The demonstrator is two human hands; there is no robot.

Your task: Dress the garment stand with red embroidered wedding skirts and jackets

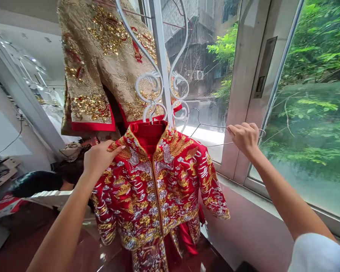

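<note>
A red jacket (pixel 155 189) covered in gold and silver embroidery hangs from a metal hanger hook (pixel 152 112) on a white scrollwork rack (pixel 160 56). My left hand (pixel 100 156) is closed on the jacket's shoulder at the left, thumb on top of the cloth. Over at the right, my right hand (pixel 245 138) grips a thin wire hanger (pixel 212 125) that carries no garment. Its hook end reaches left, near the rack. Below the jacket hangs a matching embroidered red skirt (pixel 150 258), partly hidden.
Behind hangs a gold sequinned garment (pixel 116 64) with red trim. A framed glass window (pixel 311 113) fills the right side, above a pinkish wall (pixel 238 226). At the lower left, a dark-haired head (pixel 36 183) shows beside the rack.
</note>
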